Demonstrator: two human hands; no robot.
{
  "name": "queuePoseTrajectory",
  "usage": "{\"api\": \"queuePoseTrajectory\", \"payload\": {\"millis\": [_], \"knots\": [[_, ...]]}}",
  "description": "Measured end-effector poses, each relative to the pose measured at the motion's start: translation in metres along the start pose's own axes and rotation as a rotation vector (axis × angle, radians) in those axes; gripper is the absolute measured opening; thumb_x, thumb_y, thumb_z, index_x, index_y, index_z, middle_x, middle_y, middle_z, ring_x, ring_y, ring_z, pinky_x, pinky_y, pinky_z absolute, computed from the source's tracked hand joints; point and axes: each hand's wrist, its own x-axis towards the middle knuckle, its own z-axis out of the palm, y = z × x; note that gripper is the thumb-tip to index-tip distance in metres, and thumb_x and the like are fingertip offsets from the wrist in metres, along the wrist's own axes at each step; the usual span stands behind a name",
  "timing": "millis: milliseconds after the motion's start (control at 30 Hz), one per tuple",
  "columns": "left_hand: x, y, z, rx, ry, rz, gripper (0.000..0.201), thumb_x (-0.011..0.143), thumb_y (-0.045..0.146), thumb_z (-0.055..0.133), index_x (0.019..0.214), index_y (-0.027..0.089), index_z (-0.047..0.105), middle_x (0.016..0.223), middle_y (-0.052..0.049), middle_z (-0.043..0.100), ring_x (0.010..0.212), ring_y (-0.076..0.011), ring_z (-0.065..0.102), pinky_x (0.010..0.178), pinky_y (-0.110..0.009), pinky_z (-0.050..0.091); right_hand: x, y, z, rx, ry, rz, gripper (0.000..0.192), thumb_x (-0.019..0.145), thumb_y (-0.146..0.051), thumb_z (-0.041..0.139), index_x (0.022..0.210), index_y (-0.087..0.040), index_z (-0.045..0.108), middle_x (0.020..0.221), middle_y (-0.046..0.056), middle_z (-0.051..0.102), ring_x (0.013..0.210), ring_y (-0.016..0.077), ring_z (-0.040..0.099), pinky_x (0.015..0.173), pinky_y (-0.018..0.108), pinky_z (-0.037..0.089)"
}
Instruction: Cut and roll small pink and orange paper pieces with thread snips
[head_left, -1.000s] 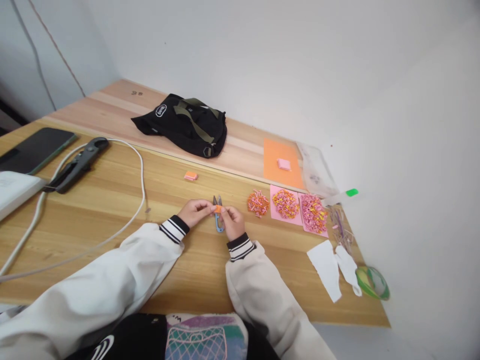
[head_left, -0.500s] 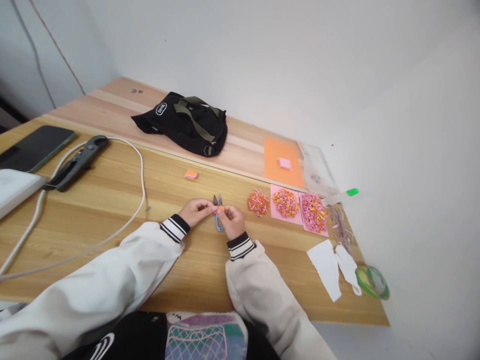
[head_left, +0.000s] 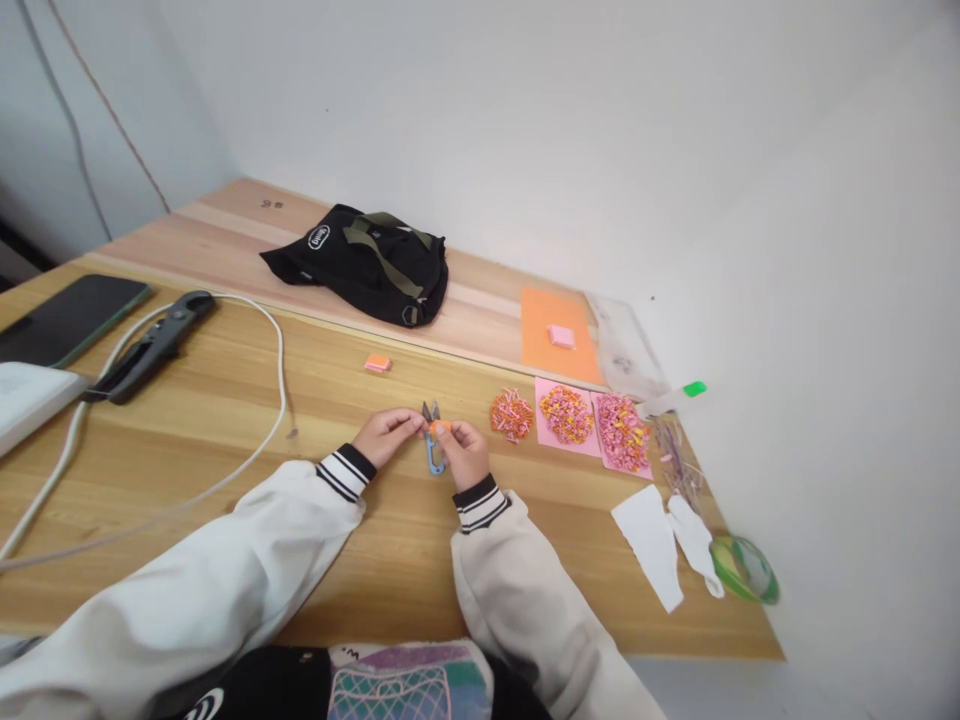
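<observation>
on a wooden worktop, the person's left hand and right hand meet at the middle, both grips narrowed to a pinch on a small orange paper piece held just above blue thread snips lying on the wood. just to the right sit three piles of orange and pink paper bits, the two farther ones on pink sheets. a black bag lies farther back, and a white cable loops at the left.
</observation>
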Motion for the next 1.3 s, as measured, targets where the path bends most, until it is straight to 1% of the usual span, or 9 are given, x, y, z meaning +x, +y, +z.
{"api": "queuePoseTrajectory", "payload": {"millis": [133,200,300,400,600,700,933,1200,1300], "knots": [[-0.006,0.001,0.014,0.006,0.245,0.003,0.031,0.074,0.044,0.05,0.065,0.015,0.059,0.058,0.0,0.056,0.057,-0.012,0.05,0.058,-0.023,0.042,-0.003,-0.005,0.002,0.17,0.019,0.086,0.036,0.052,-0.047,0.069,0.057,-0.016,0.052,0.038,-0.007,0.045,0.029,0.0026,0.03,0.029,0.018,0.02],[-0.011,0.005,0.023,-0.042,0.299,-0.019,0.033,0.075,0.044,0.048,0.058,0.016,0.053,0.052,0.002,0.05,0.052,-0.0106,0.046,0.055,-0.023,0.04,-0.007,-0.006,0.005,0.234,0.004,0.105,0.036,0.053,-0.047,0.069,0.057,-0.016,0.051,0.038,-0.008,0.045,0.028,0.0025,0.03,0.028,0.018,0.018],[-0.017,0.012,0.035,-0.153,0.3,-0.09,0.039,0.076,0.048,0.046,0.051,0.018,0.045,0.045,0.004,0.044,0.047,-0.0096,0.043,0.052,-0.023,0.039,-0.015,-0.005,0.012,0.279,-0.004,0.132,0.034,0.055,-0.045,0.068,0.056,-0.016,0.05,0.039,-0.008,0.045,0.028,0.0024,0.03,0.029,0.018,0.016],[-0.021,0.013,0.042,-0.233,0.283,-0.142,0.039,0.074,0.051,0.047,0.053,0.018,0.045,0.042,0.005,0.044,0.043,-0.0094,0.043,0.047,-0.023,0.037,-0.021,-0.002,0.018,0.271,-0.009,0.143,0.034,0.056,-0.046,0.068,0.057,-0.017,0.049,0.037,-0.008,0.044,0.028,0.0027,0.03,0.029,0.019,0.016],[-0.024,0.011,0.047,-0.375,0.277,-0.206,0.037,0.071,0.053,0.05,0.058,0.018,0.045,0.038,0.007,0.043,0.032,-0.0088,0.042,0.036,-0.023,0.034,-0.024,0.002,0.022,0.233,-0.003,0.108,0.036,0.055,-0.048,0.068,0.058,-0.017,0.05,0.036,-0.008,0.044,0.029,0.003,0.031,0.03,0.019,0.02],[-0.025,0.012,0.048,-0.406,0.271,-0.209,0.039,0.069,0.055,0.051,0.059,0.018,0.046,0.034,0.007,0.043,0.029,-0.0092,0.041,0.032,-0.022,0.033,-0.025,0.004,0.021,0.207,0.008,0.077,0.037,0.057,-0.048,0.068,0.057,-0.017,0.048,0.035,-0.009,0.043,0.029,0.0031,0.031,0.031,0.018,0.022],[-0.025,0.015,0.049,-0.378,0.316,-0.193,0.041,0.067,0.057,0.052,0.056,0.017,0.045,0.039,0.007,0.042,0.032,-0.0083,0.039,0.032,-0.021,0.03,-0.029,0.005,0.023,0.148,0.051,0.025,0.034,0.061,-0.046,0.066,0.058,-0.018,0.047,0.037,-0.008,0.042,0.031,0.0043,0.032,0.032,0.019,0.024],[-0.025,0.011,0.047,-0.199,0.373,-0.116,0.042,0.072,0.055,0.045,0.053,0.017,0.043,0.049,0.003,0.044,0.05,-0.0104,0.042,0.048,-0.023,0.037,-0.03,0.007,0.021,0.025,0.084,-0.007,0.029,0.064,-0.041,0.063,0.062,-0.016,0.049,0.047,-0.005,0.045,0.04,0.0059,0.035,0.037,0.02,0.027],[-0.025,0.009,0.047,-0.163,0.367,-0.111,0.041,0.073,0.054,0.044,0.053,0.017,0.043,0.049,0.004,0.042,0.05,-0.011,0.041,0.049,-0.024,0.037,-0.029,0.009,0.02,-0.022,0.092,-0.03,0.026,0.065,-0.039,0.061,0.062,-0.016,0.049,0.049,-0.005,0.045,0.043,0.0067,0.037,0.04,0.021,0.03]]}}
